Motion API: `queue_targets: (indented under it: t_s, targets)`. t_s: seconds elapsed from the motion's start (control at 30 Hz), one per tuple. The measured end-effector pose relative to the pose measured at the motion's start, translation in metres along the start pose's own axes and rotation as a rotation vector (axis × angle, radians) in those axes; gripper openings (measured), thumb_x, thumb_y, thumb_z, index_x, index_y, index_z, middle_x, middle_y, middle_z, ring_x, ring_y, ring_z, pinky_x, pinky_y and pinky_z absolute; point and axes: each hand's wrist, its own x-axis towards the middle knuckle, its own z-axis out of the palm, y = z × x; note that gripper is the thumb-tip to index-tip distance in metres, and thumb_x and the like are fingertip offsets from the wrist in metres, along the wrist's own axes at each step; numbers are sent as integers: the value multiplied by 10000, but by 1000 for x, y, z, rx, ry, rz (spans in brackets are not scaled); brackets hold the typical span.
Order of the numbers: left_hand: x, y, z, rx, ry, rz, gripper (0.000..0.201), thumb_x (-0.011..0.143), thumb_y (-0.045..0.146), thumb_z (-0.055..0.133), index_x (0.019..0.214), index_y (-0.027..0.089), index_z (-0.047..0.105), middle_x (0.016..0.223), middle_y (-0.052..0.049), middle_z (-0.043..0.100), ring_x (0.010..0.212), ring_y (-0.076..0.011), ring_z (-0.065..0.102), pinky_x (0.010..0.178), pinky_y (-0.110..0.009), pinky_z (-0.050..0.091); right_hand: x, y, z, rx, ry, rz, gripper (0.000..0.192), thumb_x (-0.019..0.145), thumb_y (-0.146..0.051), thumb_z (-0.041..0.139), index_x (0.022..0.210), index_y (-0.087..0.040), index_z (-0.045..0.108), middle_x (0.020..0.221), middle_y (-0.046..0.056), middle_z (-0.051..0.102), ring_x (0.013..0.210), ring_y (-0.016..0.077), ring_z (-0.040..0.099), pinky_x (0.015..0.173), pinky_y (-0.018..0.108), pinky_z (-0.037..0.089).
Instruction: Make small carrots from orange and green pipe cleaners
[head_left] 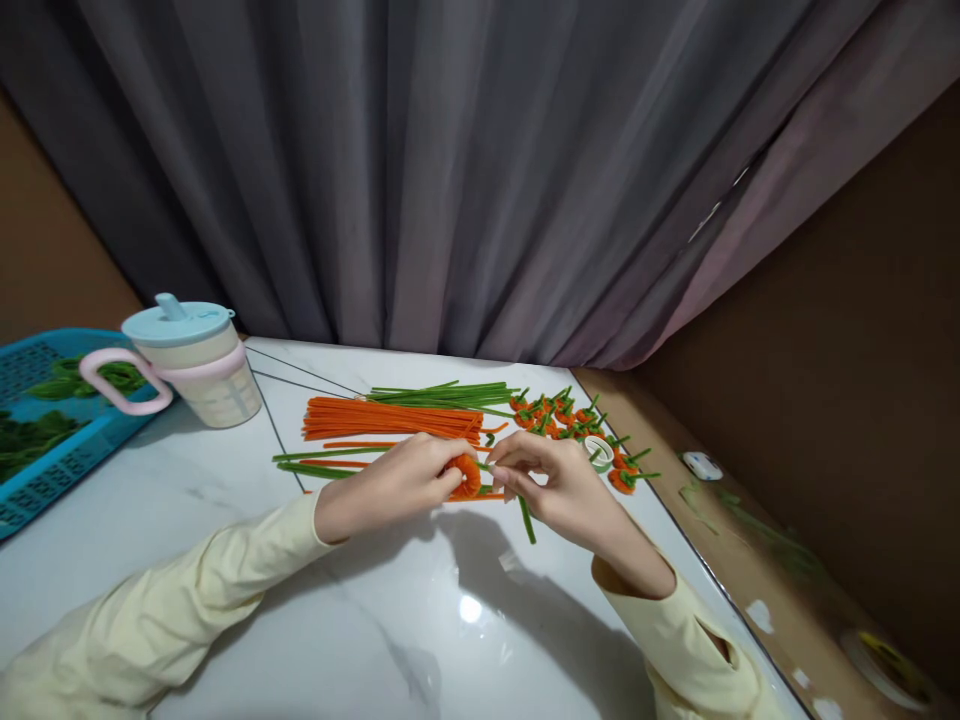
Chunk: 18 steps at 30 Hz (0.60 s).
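Observation:
In the middle of the head view, my left hand (405, 482) pinches a small ring-shaped piece of bent orange pipe cleaner (470, 476). My right hand (561, 490) is closed beside it, thumb and fingertips gripping a green pipe cleaner (527, 520) whose end hangs below the fingers. Whether the green piece passes through the orange ring is hidden by my fingers. Just behind my hands lie a thick bundle of orange pipe cleaners (390, 418) and a bundle of green pipe cleaners (442, 395). Several small orange pumpkin shapes with green stems (622, 480) sit beyond my right hand.
A lidded cup with a pink handle (217, 385) stands at the left, beside a blue basket (97, 440) with green leaves. A round white-green roll (592, 445) lies among the pumpkins. Grey curtains (420, 180) hang behind the marble-patterned table (315, 620); scraps lie past its right edge.

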Motion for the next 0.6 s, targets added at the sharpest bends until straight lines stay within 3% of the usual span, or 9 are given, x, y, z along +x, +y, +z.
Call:
queue_targets:
  t_s: [0.23, 0.6]
  targets:
    - [-3, 4, -9, 18, -54, -56, 277, 812, 140, 373, 806, 207, 641, 630, 28, 591, 570, -124, 529, 545, -212, 312, 0, 7, 1, -45, 89, -10, 83, 741, -135, 536, 686, -195, 545, 566, -3, 614, 473, 128, 550, 485, 241, 447]
    - [-6, 12, -18, 63, -90, -114, 228, 803, 162, 399, 678, 187, 589, 576, 46, 552, 529, -102, 487, 513, -208, 272, -1, 8, -4, -63, 94, 17, 108, 674, -85, 508, 694, -187, 535, 515, -20, 618, 402, 97, 479, 450, 213, 401]
